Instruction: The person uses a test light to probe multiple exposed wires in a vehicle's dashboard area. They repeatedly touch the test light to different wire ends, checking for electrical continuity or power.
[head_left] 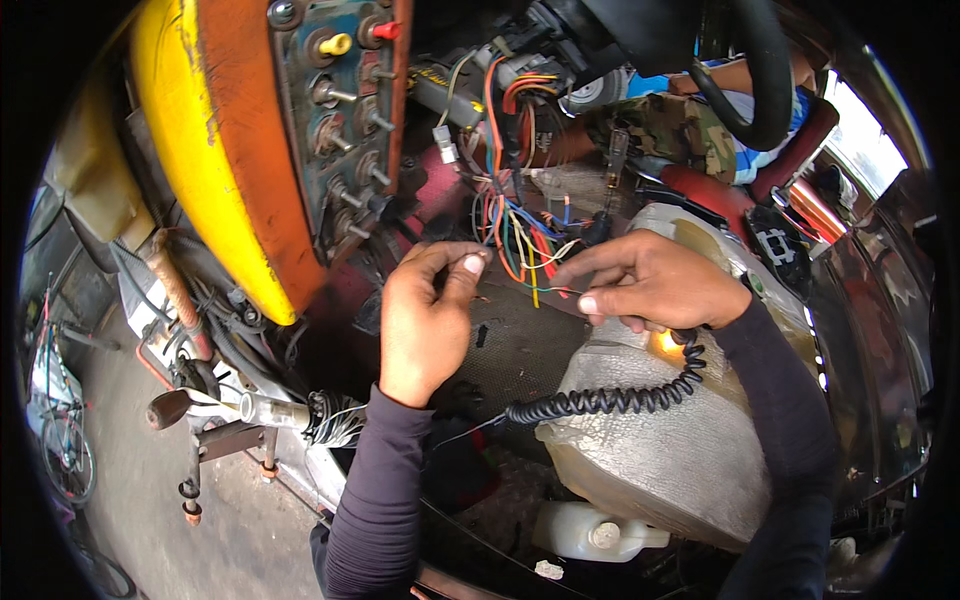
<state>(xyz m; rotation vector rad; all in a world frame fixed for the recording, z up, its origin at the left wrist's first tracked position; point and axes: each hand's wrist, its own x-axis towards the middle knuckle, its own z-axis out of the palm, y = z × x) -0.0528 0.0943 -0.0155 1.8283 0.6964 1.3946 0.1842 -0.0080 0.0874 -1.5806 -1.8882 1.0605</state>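
In the middle hangs a bundle of loose coloured wires (512, 225), red, blue, green, yellow and white, with bare ends. My left hand (428, 315) is just left of it, thumb and forefinger pinched together; whatever is between them is too small to make out. From the right my right hand (660, 280) reaches in, its fingers curled and thumb close to the forefinger near a red and green wire end (562, 291). Under its palm glows an orange test light (667, 344), partly hidden by the fingers. A coiled black cord (610, 402) runs from it down to the left.
A panel of toggle switches (340, 130) in an orange and yellow housing (225, 150) stands at upper left. Below my right hand is a silver-covered hump (650, 440), with a white plastic jug (600, 533) beneath. A lever (200, 408) sticks out left. Someone in camouflage trousers (675, 135) is behind.
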